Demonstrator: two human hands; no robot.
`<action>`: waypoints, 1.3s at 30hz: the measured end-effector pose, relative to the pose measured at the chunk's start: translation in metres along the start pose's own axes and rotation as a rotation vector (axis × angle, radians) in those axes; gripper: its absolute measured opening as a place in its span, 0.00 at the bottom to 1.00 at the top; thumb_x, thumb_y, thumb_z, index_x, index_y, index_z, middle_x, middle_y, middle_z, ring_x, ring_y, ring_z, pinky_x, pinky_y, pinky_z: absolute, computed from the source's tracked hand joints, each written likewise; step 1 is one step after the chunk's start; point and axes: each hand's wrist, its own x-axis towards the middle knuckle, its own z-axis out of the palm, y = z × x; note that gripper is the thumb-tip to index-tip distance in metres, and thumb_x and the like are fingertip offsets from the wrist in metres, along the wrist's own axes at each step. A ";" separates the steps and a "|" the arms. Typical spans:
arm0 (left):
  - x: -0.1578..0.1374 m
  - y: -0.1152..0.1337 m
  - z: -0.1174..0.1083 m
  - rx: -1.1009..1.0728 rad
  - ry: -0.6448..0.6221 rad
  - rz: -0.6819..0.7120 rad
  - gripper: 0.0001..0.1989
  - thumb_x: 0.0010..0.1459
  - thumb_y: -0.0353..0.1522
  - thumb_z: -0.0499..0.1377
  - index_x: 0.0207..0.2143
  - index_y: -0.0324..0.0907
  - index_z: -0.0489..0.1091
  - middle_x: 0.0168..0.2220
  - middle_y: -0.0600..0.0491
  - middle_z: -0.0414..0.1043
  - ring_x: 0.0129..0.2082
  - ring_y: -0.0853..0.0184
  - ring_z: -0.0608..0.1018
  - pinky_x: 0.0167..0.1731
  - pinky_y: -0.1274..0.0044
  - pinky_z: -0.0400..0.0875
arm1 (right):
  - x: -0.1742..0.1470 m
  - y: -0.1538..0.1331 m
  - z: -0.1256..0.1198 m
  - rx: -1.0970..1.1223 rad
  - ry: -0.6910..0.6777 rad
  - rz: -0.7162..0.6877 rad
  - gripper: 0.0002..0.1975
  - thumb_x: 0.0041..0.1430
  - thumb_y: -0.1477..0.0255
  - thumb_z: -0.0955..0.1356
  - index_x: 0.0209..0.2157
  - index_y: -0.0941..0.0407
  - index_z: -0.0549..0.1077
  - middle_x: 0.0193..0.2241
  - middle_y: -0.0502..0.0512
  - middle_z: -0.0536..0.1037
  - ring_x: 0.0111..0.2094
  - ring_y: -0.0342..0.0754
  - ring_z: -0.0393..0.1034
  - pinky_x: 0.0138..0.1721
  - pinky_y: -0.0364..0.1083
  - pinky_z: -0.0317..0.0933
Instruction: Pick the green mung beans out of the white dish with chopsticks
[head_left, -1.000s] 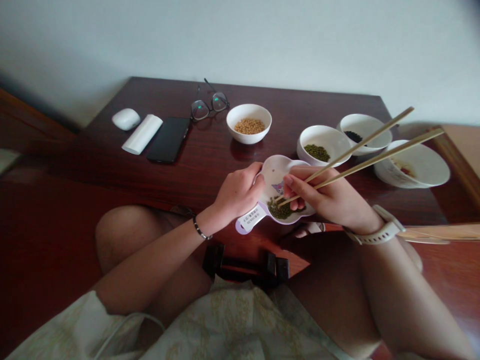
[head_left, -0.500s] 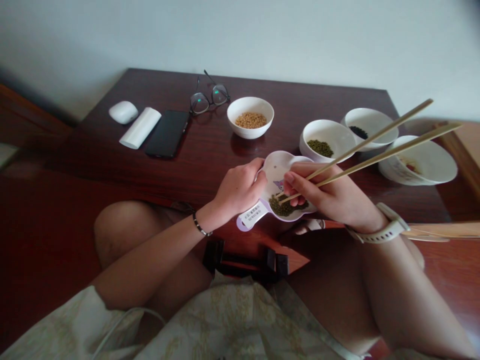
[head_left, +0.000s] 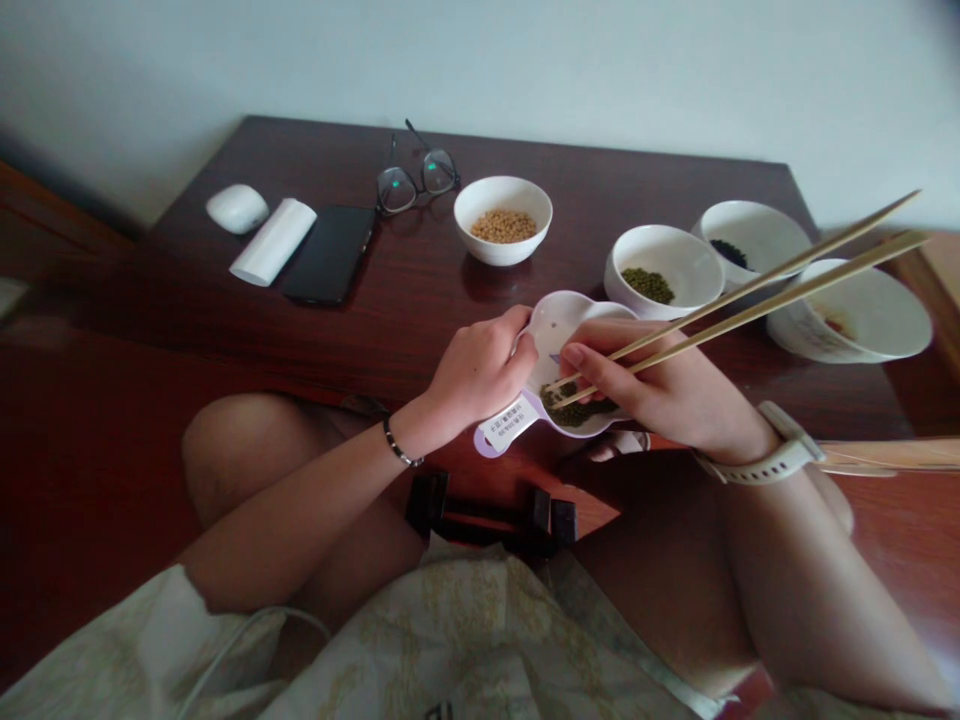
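Observation:
My left hand (head_left: pixel 484 368) is closed on the left rim of a white and lilac dish (head_left: pixel 559 312), whose short handle carries a paper label (head_left: pixel 507 424). Small green beans (head_left: pixel 574 410) lie in the near part of this dish. Over it, my right hand (head_left: pixel 645 375) grips a pair of wooden chopsticks (head_left: pixel 757 300). Their tips are down among the beans; whether they pinch one I cannot tell. Just beyond the dish stands a white bowl of green beans (head_left: pixel 649 286). My right fingers hide part of the dish.
A bowl of yellow beans (head_left: pixel 504 227) stands mid-table. On the right are a bowl with dark beans (head_left: pixel 729 254) and a larger bowl (head_left: pixel 862 310). Glasses (head_left: pixel 417 183), a black phone (head_left: pixel 330 254), a white cylinder (head_left: pixel 273 243) and a white rounded object (head_left: pixel 237 209) lie left.
The chopsticks have drawn closer together and their tips sit slightly further left in the dish. My view has shifted a little, so the table things appear higher. Both holds are the same.

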 end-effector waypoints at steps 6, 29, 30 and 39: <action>-0.001 0.003 -0.002 0.018 -0.004 -0.004 0.17 0.73 0.35 0.46 0.47 0.41 0.73 0.39 0.48 0.83 0.37 0.62 0.84 0.34 0.73 0.67 | 0.000 -0.002 0.000 0.000 0.001 0.000 0.21 0.78 0.59 0.64 0.32 0.56 0.70 0.28 0.52 0.69 0.29 0.43 0.60 0.31 0.46 0.54; 0.000 0.003 -0.002 0.031 -0.004 0.000 0.15 0.73 0.35 0.47 0.47 0.42 0.73 0.37 0.49 0.82 0.37 0.61 0.83 0.33 0.73 0.66 | 0.003 -0.002 0.002 -0.084 -0.011 -0.090 0.19 0.78 0.62 0.64 0.31 0.56 0.69 0.28 0.51 0.70 0.30 0.44 0.61 0.34 0.47 0.54; 0.000 0.003 -0.002 0.030 -0.004 0.001 0.15 0.73 0.35 0.47 0.46 0.42 0.73 0.37 0.49 0.82 0.36 0.61 0.83 0.33 0.73 0.66 | 0.002 -0.002 0.002 -0.084 -0.015 -0.088 0.19 0.78 0.62 0.64 0.32 0.56 0.69 0.28 0.51 0.70 0.30 0.44 0.61 0.34 0.47 0.53; 0.000 0.002 -0.001 0.013 -0.002 0.006 0.14 0.73 0.34 0.48 0.45 0.42 0.72 0.37 0.49 0.82 0.35 0.62 0.82 0.34 0.73 0.66 | 0.003 0.001 0.004 -0.141 -0.022 -0.105 0.20 0.77 0.61 0.65 0.31 0.56 0.68 0.28 0.50 0.69 0.30 0.43 0.59 0.35 0.47 0.52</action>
